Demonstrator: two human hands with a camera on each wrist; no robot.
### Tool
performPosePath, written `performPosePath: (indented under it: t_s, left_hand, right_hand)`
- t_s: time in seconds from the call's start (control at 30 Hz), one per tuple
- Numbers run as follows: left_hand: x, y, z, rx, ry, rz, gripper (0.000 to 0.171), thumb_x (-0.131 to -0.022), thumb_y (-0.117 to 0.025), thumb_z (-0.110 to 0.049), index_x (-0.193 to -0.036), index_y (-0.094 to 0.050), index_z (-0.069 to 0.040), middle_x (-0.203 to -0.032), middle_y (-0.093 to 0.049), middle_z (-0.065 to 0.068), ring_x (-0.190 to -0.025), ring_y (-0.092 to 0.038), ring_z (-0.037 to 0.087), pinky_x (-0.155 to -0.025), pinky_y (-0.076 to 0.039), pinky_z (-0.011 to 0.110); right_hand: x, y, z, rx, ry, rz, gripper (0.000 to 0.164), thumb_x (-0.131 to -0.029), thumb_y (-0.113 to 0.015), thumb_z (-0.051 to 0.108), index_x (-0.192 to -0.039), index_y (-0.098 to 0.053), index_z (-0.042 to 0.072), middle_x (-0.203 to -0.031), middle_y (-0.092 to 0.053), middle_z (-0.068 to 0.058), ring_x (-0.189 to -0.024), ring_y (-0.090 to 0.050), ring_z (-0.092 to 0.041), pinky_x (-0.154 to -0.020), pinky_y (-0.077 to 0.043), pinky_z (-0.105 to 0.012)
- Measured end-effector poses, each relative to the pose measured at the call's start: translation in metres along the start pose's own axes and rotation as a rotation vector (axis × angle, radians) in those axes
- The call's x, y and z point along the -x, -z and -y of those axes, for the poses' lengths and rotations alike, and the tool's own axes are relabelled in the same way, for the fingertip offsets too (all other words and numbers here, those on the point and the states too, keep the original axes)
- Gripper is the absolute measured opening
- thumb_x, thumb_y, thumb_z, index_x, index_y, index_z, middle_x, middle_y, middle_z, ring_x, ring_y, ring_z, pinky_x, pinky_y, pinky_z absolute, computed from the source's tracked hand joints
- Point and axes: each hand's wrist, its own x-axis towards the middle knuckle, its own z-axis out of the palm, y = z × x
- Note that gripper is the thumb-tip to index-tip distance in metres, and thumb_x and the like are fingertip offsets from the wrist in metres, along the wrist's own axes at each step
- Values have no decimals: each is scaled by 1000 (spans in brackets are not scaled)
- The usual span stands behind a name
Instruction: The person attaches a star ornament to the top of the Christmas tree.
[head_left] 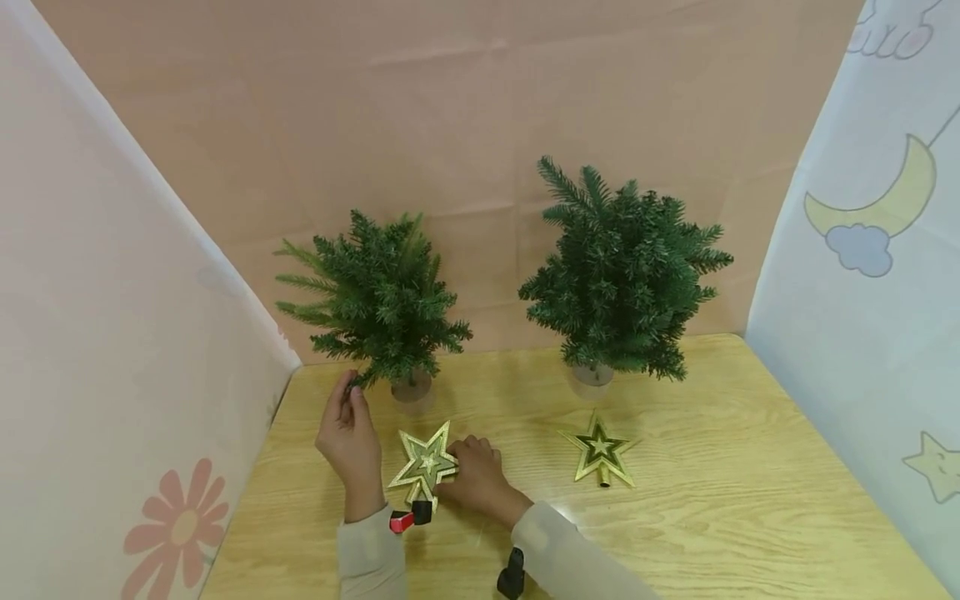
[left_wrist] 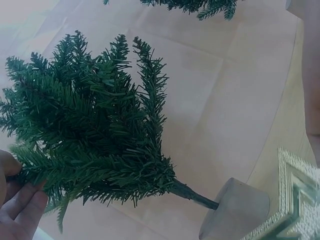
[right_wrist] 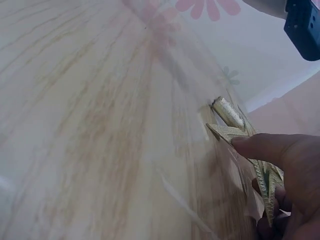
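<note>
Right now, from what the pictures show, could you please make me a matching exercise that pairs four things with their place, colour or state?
1. Left hand
2. Right hand
3. Right tree
4. Printed flower

A. Stands beyond the untouched star
B. Pinkish red with a yellowish centre
C. Grips a gold star
D. Pinches a tree branch

Pairs: 1-D, 2-C, 3-A, 4-B.

Both stars (head_left: 426, 461) look like gold plastic w/ metallic sheen, edges rough & glittery. L tree (head_left: 382, 300) & R tree (head_left: 622, 283): plastic-type needles, bristly, mostly matt. Pot (left_wrist: 239, 210): smooth, matt. Tabletop (head_left: 712, 467): wood-grain, smooth, semi-gloss. Backdrop (head_left: 465, 125): matt cloth w/ creases. Side sheets (head_left: 90, 208): printed cloth, matt. Sleeves (head_left: 370, 554): soft matt fabric.
</note>
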Motion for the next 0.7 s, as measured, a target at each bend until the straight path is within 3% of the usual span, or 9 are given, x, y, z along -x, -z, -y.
performPosePath:
  t_s: [0.2,0.3,0.47,0.7]
  left_hand:
    - [-1,0,29,-4,7,-4,31,-96,-58,2,-120,-70,-12,-117,-69,6,-105,-67,17,-85,-53,20]
    - [-1,0,25,-13,5,-4,30,-96,-58,4,-121,-70,-8,-117,-68,8,-105,-66,18,-85,-53,19]
    - [0,-1,2,-25,-8,-5,27,-95,-56,7,-120,-67,2,-116,-67,19,-105,-66,29,-84,-53,17]
    - [1,-3,-11,-11,18,5,25,-97,-56,2,-120,-67,2,-117,-66,20,-106,-65,31,-87,-52,19]
  right_hand:
    - [-3,-1,-6,-61,3,-7,49,-80,-78,43,-115,-65,10,-90,-47,7,-85,-39,-16,-72,-28,-35]
    - [-4,1,-8,-113,9,-11,41,-84,-75,39,-112,-65,11,-89,-49,6,-83,-40,-16,-71,-28,-36]
    - [-4,5,-11,-185,10,-47,28,-88,-73,31,-107,-65,13,-90,-58,4,-84,-52,-16,-75,-38,-39]
    - [-3,11,-14,-434,-62,-24,23,-93,-68,23,-113,-63,13,-106,-65,0,-83,-62,-12,-65,-52,-30]
